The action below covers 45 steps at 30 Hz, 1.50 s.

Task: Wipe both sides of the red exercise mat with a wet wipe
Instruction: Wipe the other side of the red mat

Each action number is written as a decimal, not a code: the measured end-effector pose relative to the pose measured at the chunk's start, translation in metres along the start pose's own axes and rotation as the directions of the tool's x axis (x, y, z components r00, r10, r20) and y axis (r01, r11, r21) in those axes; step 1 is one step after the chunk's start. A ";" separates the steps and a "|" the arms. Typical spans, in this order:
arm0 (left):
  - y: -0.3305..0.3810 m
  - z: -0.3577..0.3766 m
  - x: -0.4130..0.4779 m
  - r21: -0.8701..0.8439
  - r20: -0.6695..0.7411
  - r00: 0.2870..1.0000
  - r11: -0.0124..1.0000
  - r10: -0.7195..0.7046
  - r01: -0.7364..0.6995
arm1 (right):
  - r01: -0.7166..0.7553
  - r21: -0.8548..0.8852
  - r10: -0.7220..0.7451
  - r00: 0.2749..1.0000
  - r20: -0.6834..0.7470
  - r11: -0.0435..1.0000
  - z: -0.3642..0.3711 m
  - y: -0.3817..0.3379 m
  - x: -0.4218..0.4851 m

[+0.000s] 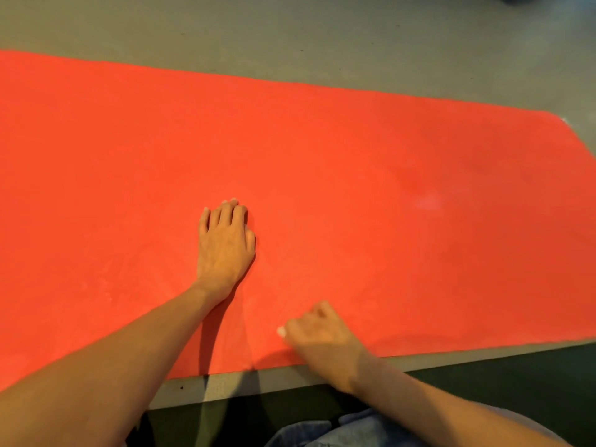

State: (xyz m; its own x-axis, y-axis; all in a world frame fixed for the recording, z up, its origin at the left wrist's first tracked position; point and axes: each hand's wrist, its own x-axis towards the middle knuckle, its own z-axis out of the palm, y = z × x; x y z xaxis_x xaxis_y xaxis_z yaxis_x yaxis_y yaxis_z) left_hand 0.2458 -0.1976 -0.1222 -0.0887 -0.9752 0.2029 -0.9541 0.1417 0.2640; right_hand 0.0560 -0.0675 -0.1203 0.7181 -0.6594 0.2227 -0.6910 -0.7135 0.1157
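Head view looks down on the red exercise mat, which lies flat and unrolled on a grey surface. The mat's left part runs out of the frame, with its far long edge slanting across the upper half. From the lower left a bare left forearm reaches up over the mat's near edge. The left hand rests palm down on the mat, about midway between its two long edges. Its knuckles are raised and its fingers bent, and a pale sliver shows at the fingertips. Whether that is nails or something held under the palm cannot be told, so its grip is unclear. To the right and nearer the body, the right hand is over the mat's near edge and smeared by motion blur. Its fingers look curled and there is a whitish spot at its left side, but whether it grasps anything cannot be told. Further right a faint pale patch shows on the mat. Its far right corner lies on the grey surface. Blue denim shows at the bottom edge, below the right forearm.
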 end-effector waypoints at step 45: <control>-0.004 0.001 0.002 -0.339 -0.100 0.990 0.939 -0.098 0.059 | -0.571 -0.043 0.557 0.812 -0.173 0.820 0.029 0.047 0.094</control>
State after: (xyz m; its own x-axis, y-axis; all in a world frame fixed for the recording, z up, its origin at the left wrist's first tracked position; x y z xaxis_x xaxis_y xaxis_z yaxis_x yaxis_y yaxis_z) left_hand 0.2495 -0.2002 -0.1237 0.0344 -0.9623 0.2698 -0.8041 0.1337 0.5793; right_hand 0.0936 -0.1700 -0.1223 0.1843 -0.8920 0.4126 -0.9801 -0.1982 0.0093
